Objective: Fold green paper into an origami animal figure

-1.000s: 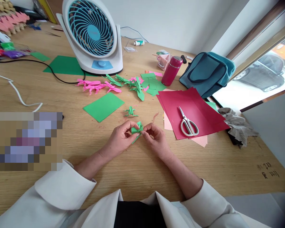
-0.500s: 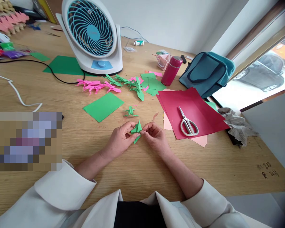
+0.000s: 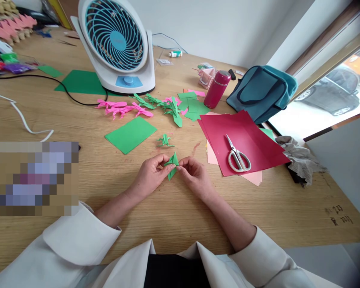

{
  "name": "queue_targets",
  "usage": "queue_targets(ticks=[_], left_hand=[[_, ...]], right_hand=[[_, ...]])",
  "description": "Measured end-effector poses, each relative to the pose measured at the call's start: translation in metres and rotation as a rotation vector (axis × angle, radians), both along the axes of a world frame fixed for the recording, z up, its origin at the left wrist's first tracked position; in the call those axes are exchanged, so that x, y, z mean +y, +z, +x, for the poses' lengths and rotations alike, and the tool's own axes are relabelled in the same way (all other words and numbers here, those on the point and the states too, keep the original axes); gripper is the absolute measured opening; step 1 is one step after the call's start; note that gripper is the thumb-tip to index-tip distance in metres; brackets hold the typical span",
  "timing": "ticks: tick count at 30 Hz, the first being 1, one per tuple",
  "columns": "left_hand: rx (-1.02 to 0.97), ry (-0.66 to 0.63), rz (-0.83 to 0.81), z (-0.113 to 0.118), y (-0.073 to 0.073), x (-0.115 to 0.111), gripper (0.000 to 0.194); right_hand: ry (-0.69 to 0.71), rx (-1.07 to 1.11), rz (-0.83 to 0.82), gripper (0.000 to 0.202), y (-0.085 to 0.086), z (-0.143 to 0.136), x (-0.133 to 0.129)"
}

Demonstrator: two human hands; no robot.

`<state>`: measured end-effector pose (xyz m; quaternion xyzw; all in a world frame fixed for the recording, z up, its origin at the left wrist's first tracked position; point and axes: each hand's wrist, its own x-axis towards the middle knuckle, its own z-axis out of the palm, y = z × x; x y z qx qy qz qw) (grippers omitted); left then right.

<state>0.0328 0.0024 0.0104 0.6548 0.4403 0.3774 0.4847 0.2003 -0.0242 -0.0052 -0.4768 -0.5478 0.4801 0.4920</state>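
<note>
A small folded green paper [image 3: 173, 160] with pointed ends is held between my two hands above the wooden table [image 3: 156, 216]. My left hand [image 3: 151, 174] pinches its left side between thumb and fingers. On the right edge of the paper, my right hand [image 3: 195, 174] closes thumb and fingertips. Just beyond the hands stands a small green folded figure [image 3: 165, 140]. A flat green sheet [image 3: 131, 135] lies to its left. Farther back are several pink folded figures [image 3: 117, 109] and several green folded figures [image 3: 176, 114].
White-handled scissors [image 3: 238, 158] lie on red sheets [image 3: 258, 140] at the right. Behind them are a red bottle [image 3: 217, 90] and a teal bag [image 3: 261, 94]. A white fan [image 3: 118, 40] stands at the back left, with cables on the left; a blurred patch covers the left side.
The green paper has turned slightly, and its lower tip has shifted up and left a little. My left thumb has moved up slightly. Both hands keep their hold.
</note>
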Motion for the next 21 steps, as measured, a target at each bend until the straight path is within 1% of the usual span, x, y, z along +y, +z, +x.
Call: queue_targets(ticks=[3, 6, 11, 16, 21], left_hand=[[-0.02, -0.014, -0.002, 0.0, 0.0, 0.001, 0.022], [-0.038, -0.027, -0.004, 0.0, 0.0, 0.0, 0.022], [0.03, 0.0, 0.035, 0.002, -0.002, -0.002, 0.021], [0.081, 0.032, 0.066, 0.003, -0.003, -0.002, 0.019], [0.096, 0.002, 0.039, 0.004, -0.005, -0.002, 0.018]], right_hand=[[0.004, -0.072, 0.028, 0.024, -0.002, 0.002, -0.001], [0.0, -0.11, 0.05, 0.022, -0.001, 0.003, -0.001], [0.002, -0.182, 0.084, 0.018, 0.004, 0.002, -0.002], [0.006, -0.187, 0.054, 0.016, 0.006, -0.001, -0.005], [0.016, -0.259, 0.088, 0.011, 0.009, -0.001, -0.006]])
